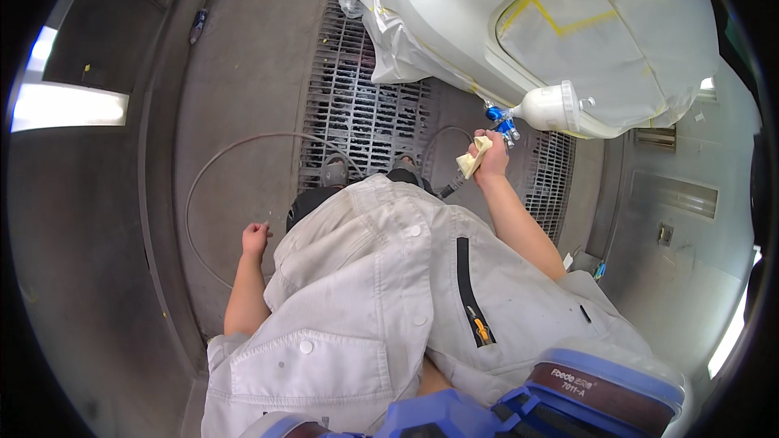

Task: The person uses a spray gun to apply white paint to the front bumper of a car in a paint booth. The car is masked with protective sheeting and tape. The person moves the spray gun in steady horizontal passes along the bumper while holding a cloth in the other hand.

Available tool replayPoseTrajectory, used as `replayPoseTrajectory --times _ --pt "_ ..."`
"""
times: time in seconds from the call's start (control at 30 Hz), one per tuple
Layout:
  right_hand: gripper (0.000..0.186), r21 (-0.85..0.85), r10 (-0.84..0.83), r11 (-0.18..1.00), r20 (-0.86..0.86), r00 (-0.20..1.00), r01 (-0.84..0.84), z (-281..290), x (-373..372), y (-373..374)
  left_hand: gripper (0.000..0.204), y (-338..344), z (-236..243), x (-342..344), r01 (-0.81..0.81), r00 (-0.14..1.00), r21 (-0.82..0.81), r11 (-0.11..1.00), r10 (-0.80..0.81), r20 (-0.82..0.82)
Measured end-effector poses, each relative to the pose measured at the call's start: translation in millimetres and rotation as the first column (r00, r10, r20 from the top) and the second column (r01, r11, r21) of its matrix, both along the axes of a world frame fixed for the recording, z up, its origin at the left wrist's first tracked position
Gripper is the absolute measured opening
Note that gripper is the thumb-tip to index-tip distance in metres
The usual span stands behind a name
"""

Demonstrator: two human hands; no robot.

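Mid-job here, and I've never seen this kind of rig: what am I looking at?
No machine here: these are a person's bare hands, seen from above by one wide fisheye camera on the person's head. The right hand grips a blue and silver metal spray gun with a rounded white cup; pale cream, folded material lies against that hand. The left hand hangs with nothing visible in it. A thin grey hose loops over the grey floor; at upper right is a curved white panel, partly covered with translucent sheeting.
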State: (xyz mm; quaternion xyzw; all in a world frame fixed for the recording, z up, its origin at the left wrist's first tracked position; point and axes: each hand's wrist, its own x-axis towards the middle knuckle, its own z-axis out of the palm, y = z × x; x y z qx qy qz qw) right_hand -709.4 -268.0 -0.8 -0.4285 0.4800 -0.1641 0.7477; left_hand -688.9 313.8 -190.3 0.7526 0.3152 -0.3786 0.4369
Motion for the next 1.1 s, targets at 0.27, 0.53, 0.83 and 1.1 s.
replayPoseTrajectory --times 0.27,0.53,0.83,1.1 --pt "0.021 -0.009 0.033 0.999 0.034 0.999 -0.032 -3.0 -8.8 -5.9 0.019 -17.3 12.1 -7.5 0.126 0.990 0.045 0.991 -0.129 0.053" --pt "0.017 -0.061 0.031 0.998 0.018 0.999 -0.030 -2.3 -22.5 -26.3 0.017 -47.3 30.5 12.9 0.149 0.989 0.041 0.988 -0.149 0.003" --pt "0.019 -0.112 0.032 0.993 -0.023 0.999 -0.034 21.5 -38.7 -77.1 0.017 -124.8 53.9 13.2 0.243 0.970 -0.003 0.970 -0.243 0.030" --pt "0.017 -0.101 -0.069 0.992 0.039 0.997 0.073 7.2 -59.8 -109.2 0.019 -164.6 85.1 41.9 0.489 0.852 0.132 0.862 -0.505 0.141"
